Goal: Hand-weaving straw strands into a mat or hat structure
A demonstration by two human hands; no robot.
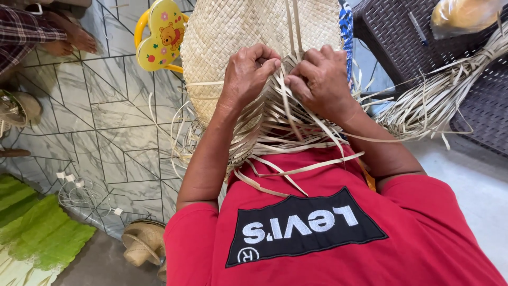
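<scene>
I see both hands working at the edge of a woven mat (248,32) that lies over my lap and runs up out of the frame. My left hand (248,71) has its fingers (264,55) curled tight, pinching loose strips (286,122) where the weave ends. My right hand (323,79) sits just beside it, fingers bent and closed on the same strips, knuckles up. The free ends fan down over my red shirt (338,233). A bundle (444,95) of raw strips lies to the right against a dark wicker chair (476,69). On the tiled floor (106,106) to the left stand a yellow child's chair (161,34), a straw hat (143,241) and green mats (37,228).
</scene>
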